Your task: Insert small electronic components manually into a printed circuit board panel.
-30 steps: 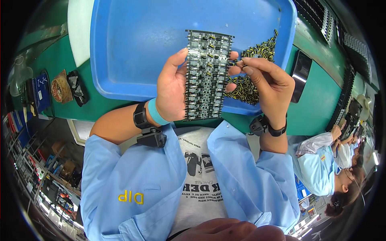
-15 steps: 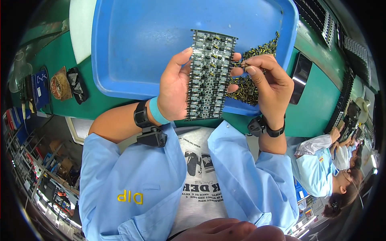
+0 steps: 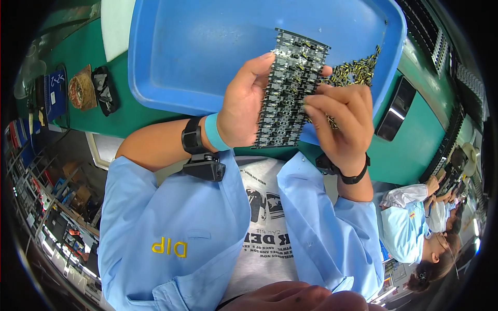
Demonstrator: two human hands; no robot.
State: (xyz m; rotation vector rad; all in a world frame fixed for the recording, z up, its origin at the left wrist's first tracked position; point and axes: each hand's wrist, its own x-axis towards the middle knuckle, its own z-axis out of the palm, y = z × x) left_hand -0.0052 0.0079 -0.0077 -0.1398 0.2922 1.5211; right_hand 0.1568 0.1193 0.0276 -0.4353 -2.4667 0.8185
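Gripping a circuit board panel (image 3: 290, 90), both hands (image 3: 244, 106) (image 3: 342, 122) hover over a blue tray (image 3: 197, 57) of loose components (image 3: 355, 72).

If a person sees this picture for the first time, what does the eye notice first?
First, the dark circuit board panel in the middle, gripped along its edge by the left hand while the right hand touches its face. Behind it lies a big blue tray holding a heap of small brass-coloured parts at its right side.

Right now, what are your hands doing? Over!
Left hand grips circuit board panel. Right hand fingertips pressing on its face. Blue tray behind, small gold parts inside. Nothing blocking.
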